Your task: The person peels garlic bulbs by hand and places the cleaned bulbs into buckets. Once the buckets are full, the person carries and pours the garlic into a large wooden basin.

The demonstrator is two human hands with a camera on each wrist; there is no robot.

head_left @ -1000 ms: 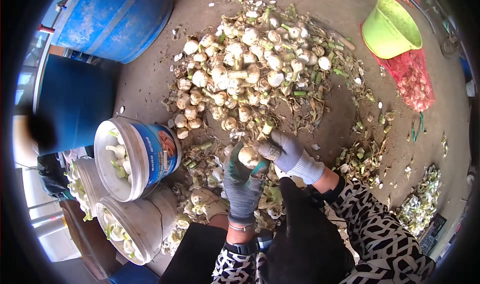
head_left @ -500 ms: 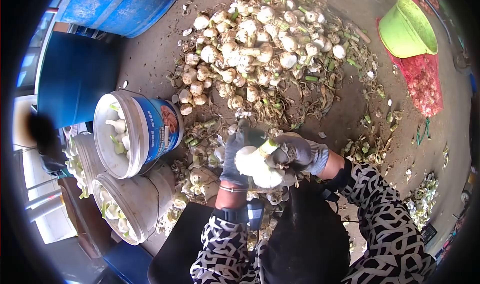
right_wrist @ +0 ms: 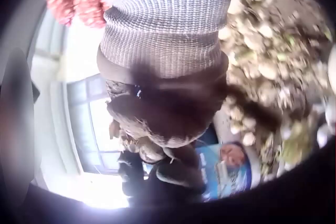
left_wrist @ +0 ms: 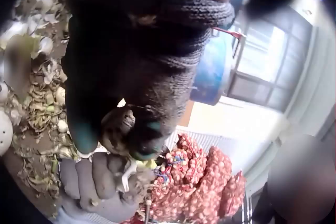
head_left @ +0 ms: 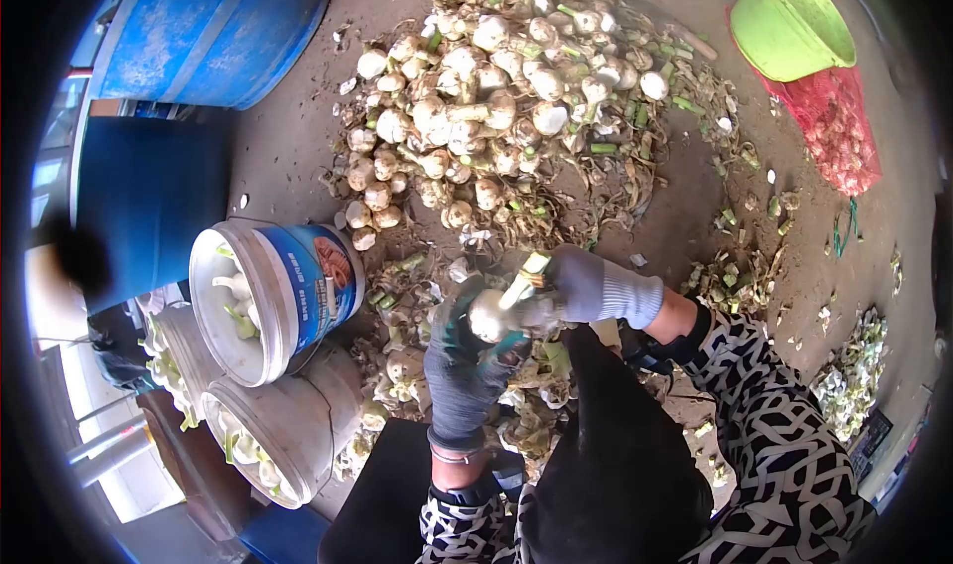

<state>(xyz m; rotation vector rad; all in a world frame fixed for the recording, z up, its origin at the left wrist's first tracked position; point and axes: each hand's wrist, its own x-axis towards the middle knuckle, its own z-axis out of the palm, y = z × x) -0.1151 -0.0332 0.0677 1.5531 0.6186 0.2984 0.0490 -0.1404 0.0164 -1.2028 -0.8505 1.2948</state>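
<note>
A white garlic bulb [head_left: 486, 316] with a short green stem [head_left: 524, 278] is between two gloved hands in the head view. The left hand [head_left: 465, 365], in a dark grey glove with green fingertips, grips the bulb from below and the left. Fingers of the right hand [head_left: 586, 288], in a grey glove, pinch at the stem and loose skin on the bulb's right side, partly blurred. In the left wrist view, the bulb [left_wrist: 116, 129] shows between the left hand's thumb and fingers, with the right hand [left_wrist: 97, 187] right beside it.
A large heap of garlic [head_left: 476, 117] lies on the floor ahead. White buckets [head_left: 273, 385] holding peeled garlic stand at the left, near blue barrels [head_left: 213, 33]. A green basin [head_left: 794, 28] rests by a red net bag [head_left: 839, 132] at the right. Peelings are scattered below the hands.
The bulb, which showed broad loose white skin half a second ago, now appears smaller and rounder in the left hand. The right hand has moved slightly up, and the view has shifted.
</note>
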